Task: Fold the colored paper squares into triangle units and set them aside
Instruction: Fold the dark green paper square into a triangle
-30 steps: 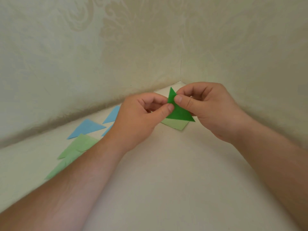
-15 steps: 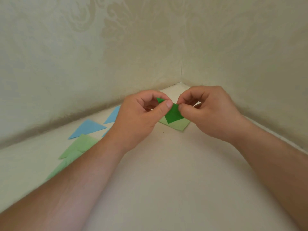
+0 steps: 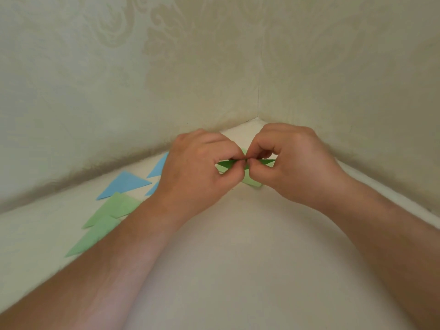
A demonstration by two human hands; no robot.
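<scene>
Dark green paper [image 3: 225, 164] folded to a thin, nearly edge-on strip — pinched between left hand [image 3: 202, 170] and right hand [image 3: 297, 163], above light green paper [image 3: 252, 181] near the wall corner. Flatter than earlier upright triangle; hands closer together.

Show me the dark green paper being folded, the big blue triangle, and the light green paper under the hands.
dark green paper [image 3: 226, 164], head view, on its left flap between the fingers.
blue triangle [image 3: 123, 183], head view, on its middle.
light green paper [image 3: 250, 181], head view, on its near corner on the table.
</scene>
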